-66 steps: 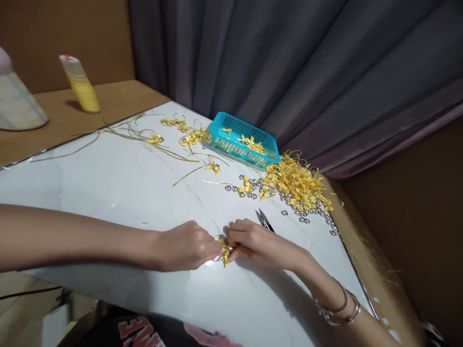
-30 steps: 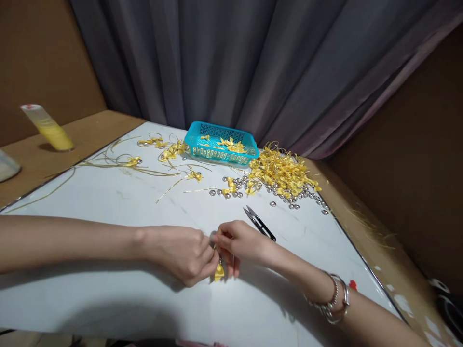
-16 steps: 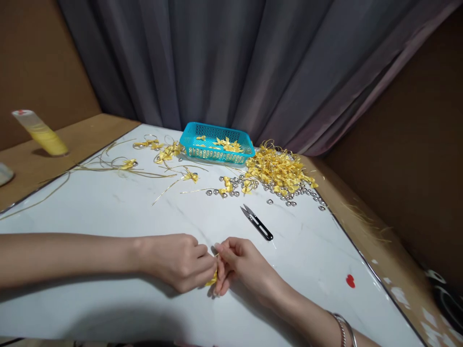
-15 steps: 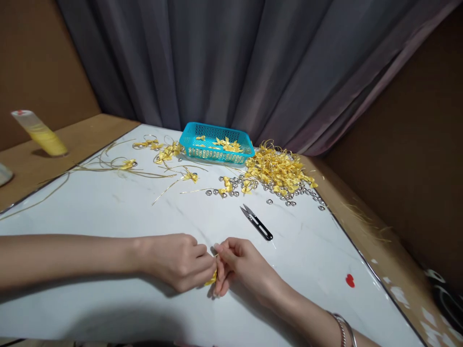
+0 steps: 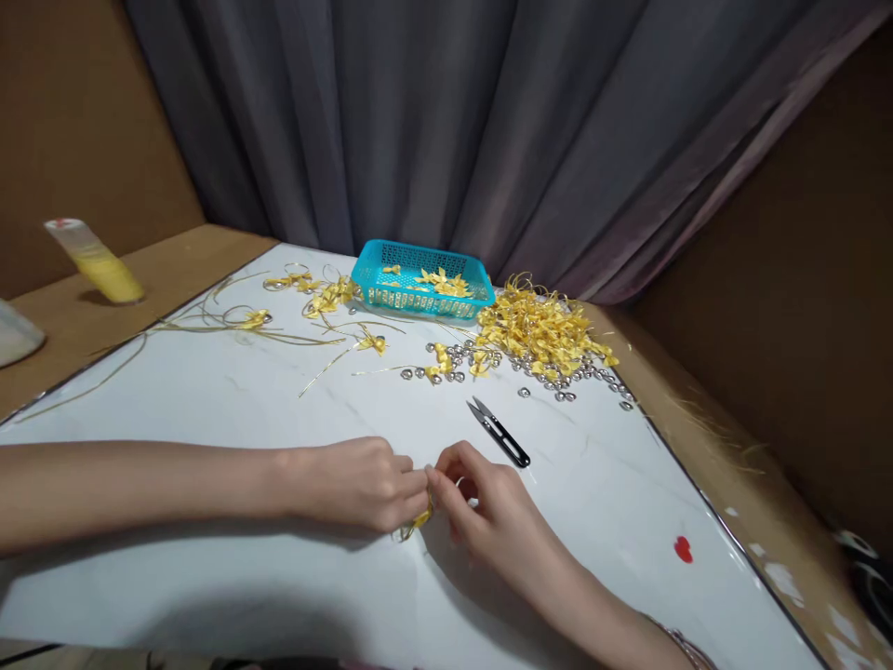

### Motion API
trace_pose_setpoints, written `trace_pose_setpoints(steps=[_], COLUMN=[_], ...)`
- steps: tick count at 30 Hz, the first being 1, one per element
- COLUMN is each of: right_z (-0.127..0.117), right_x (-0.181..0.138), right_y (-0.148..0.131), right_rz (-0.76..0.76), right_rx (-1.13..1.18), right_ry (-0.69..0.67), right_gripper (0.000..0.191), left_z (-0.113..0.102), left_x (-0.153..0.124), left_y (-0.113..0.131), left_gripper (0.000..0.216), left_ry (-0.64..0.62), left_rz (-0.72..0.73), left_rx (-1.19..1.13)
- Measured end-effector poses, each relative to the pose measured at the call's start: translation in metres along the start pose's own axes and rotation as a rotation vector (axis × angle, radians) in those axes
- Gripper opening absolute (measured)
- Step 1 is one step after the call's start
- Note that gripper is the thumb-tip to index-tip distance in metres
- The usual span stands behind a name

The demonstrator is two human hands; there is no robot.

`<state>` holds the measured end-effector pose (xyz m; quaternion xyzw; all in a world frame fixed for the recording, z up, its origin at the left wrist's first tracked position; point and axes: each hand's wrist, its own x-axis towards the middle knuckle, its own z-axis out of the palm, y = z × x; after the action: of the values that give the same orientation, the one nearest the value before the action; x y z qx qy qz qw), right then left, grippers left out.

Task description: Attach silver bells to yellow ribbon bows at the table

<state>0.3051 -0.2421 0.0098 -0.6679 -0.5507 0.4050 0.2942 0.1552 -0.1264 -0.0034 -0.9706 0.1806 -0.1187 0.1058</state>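
Observation:
My left hand (image 5: 359, 482) and my right hand (image 5: 481, 507) meet near the front of the white marble-look table (image 5: 230, 409). Both are closed in a pinch on a small yellow ribbon piece (image 5: 417, 521), which pokes out below the fingertips just above the tabletop. Black thread snips (image 5: 499, 433) lie on the table just beyond my right hand. How the ribbon is folded is hidden by my fingers.
A turquoise basket (image 5: 419, 284) with a few yellow bows stands at the back. Right of it lie a heap of yellow ribbon pieces (image 5: 540, 330) and several silver beads (image 5: 558, 386). Long ribbon strands (image 5: 230, 326) trail at back left. A yellow tube (image 5: 94, 262) stands on the wooden ledge.
My hands have stayed together on the ribbon piece, turning it low over the table. My right fingers have shifted from curled beside it to pinching at its top. The view has swung slightly.

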Motion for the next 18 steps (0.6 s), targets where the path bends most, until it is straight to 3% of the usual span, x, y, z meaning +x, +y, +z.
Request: trace_pose_setpoints(steps=[4,8,13,18], right_z=[0.002,0.004,0.008,0.005], right_x=[-0.001,0.0,0.002,0.012], right_y=[0.003,0.005,0.005,0.009], right_rz=[0.08,-0.02,-0.112,-0.104], right_rx=[0.204,0.132,0.013,0.201], right_ry=[-0.068,-0.005,-0.019,-0.127], right_gripper=[0.008,0.022,0.026,0.022], left_z=[0.001,-0.009,-0.032,-0.043], left_x=[0.002,0.005,0.015,0.021], left_y=[0.0,-0.001,-0.006,-0.014], left_gripper=[0.017,0.017,0.021,0.02], left_ry=[-0.051,-0.18,-0.343,-0.434], left_rz=[-0.026,-0.073,-0.217,-0.341], left_rx=[-0.003,-0.035,-0.291,-0.416])
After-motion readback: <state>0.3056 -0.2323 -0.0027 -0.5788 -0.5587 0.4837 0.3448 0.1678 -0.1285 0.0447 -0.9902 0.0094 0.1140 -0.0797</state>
